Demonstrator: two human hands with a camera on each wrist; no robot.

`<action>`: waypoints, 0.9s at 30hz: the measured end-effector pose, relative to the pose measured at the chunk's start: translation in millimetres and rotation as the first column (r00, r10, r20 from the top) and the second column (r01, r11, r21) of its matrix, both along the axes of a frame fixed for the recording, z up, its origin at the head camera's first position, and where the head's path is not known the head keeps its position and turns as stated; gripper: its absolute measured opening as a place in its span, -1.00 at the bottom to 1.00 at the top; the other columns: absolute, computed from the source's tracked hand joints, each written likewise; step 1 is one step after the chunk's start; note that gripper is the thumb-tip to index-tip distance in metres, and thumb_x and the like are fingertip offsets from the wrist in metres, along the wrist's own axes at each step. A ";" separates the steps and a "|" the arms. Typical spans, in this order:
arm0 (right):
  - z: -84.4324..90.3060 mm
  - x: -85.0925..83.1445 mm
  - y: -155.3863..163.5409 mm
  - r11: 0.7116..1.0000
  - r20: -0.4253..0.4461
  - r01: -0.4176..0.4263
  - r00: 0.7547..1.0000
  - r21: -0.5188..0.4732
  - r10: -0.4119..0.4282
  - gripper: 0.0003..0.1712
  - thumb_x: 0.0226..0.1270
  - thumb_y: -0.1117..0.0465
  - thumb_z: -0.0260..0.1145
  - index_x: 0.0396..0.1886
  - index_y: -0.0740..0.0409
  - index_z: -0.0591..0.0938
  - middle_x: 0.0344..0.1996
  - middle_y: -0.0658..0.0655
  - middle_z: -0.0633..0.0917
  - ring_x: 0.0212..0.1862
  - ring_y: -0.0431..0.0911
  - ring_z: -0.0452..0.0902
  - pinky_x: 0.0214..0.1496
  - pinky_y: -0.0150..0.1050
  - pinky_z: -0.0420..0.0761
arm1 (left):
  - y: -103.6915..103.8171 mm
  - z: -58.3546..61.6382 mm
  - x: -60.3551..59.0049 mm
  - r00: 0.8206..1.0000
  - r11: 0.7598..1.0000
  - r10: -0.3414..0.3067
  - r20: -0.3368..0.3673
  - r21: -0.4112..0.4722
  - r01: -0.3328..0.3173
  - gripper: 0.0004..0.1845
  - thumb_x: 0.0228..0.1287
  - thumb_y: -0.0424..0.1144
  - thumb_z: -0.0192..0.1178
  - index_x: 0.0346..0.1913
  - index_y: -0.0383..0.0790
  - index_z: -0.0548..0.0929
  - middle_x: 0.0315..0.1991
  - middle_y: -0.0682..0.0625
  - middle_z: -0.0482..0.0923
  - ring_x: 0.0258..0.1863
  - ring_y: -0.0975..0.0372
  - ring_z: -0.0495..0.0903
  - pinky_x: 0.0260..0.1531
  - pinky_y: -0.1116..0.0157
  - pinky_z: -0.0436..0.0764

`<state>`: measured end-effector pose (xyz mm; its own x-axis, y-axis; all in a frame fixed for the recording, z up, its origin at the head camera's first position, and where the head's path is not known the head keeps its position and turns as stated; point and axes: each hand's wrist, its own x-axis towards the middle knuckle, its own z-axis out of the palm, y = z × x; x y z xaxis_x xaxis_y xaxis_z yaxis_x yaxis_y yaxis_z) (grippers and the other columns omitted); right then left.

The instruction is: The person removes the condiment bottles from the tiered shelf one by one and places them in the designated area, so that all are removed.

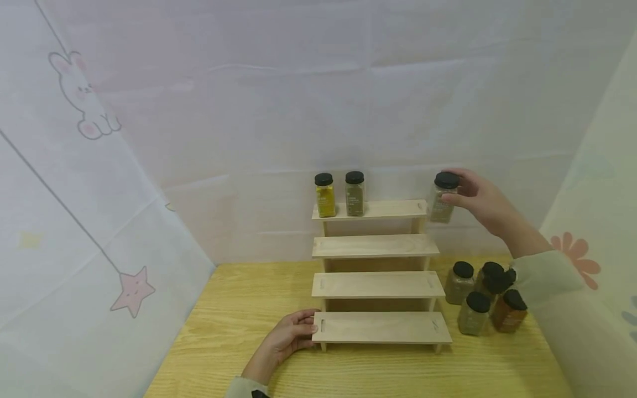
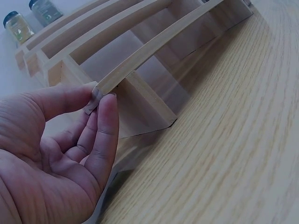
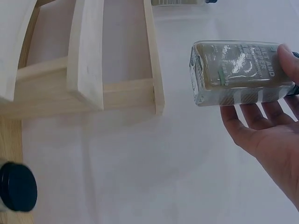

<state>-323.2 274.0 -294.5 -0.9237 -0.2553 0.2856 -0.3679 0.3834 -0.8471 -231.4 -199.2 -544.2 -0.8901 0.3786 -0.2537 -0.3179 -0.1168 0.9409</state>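
Observation:
My right hand (image 1: 480, 200) holds a spice jar (image 1: 440, 213) with a black lid near its top, in the air just right of the top step of a wooden tiered rack (image 1: 378, 284). In the right wrist view the clear glass jar (image 3: 238, 70) has a pale printed label and greyish-brown contents, and is apart from the rack. My left hand (image 1: 291, 336) pinches the left end of the lowest step, thumb above and fingers below, as the left wrist view shows. On the top step stand a yellow spice jar (image 1: 325, 200) and a greenish-brown spice jar (image 1: 355, 199).
Several black-lidded spice jars, among them a reddish one (image 1: 508, 315) and a pale green one (image 1: 474, 318), stand on the wooden table (image 1: 239, 309) right of the rack. A white cloth backdrop (image 1: 278, 121) hangs close behind the rack.

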 end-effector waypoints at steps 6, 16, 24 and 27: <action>-5.4 17.3 20.2 0.998 -0.051 0.032 0.998 0.050 -0.029 -0.31 0.49 0.15 0.30 0.53 -0.02 0.30 0.09 -0.20 0.55 0.03 -0.30 0.51 -0.05 -0.48 0.54 | -0.5 0.2 0.3 1.000 1.000 -0.003 -0.003 0.003 0.003 -0.25 0.32 -0.39 0.29 0.49 -0.49 0.21 0.02 -0.13 0.58 -0.16 0.16 0.70 -0.28 0.30 0.73; -18.9 45.4 54.8 0.991 -0.087 0.045 0.996 0.130 -0.033 -0.33 0.52 0.22 0.25 0.55 -0.02 0.28 0.18 -0.23 0.50 0.11 -0.44 0.47 -0.04 -0.61 0.48 | -0.6 -0.4 0.8 1.000 1.000 -0.010 -0.006 0.015 0.010 -0.25 0.32 -0.40 0.28 0.50 -0.49 0.21 0.02 -0.12 0.58 -0.16 0.17 0.70 -0.28 0.32 0.74; -31.7 61.6 83.3 0.988 -0.071 0.068 0.996 0.137 -0.059 -0.33 0.54 0.26 0.22 0.56 -0.05 0.27 0.21 -0.25 0.48 0.15 -0.51 0.42 -0.04 -0.64 0.43 | -0.6 0.0 0.9 1.000 1.000 0.000 -0.002 0.015 0.000 -0.25 0.30 -0.40 0.29 0.48 -0.50 0.23 0.00 -0.11 0.57 -0.17 0.17 0.70 -0.29 0.33 0.73; -37.1 67.3 91.9 0.984 -0.098 0.088 0.993 0.156 -0.073 -0.33 0.52 0.29 0.23 0.55 -0.01 0.29 0.19 -0.27 0.49 0.12 -0.51 0.45 -0.06 -0.64 0.48 | -0.7 -0.1 1.1 1.000 1.000 0.000 -0.003 0.019 0.000 -0.26 0.30 -0.41 0.29 0.48 -0.50 0.24 0.00 -0.10 0.57 -0.17 0.17 0.70 -0.29 0.33 0.73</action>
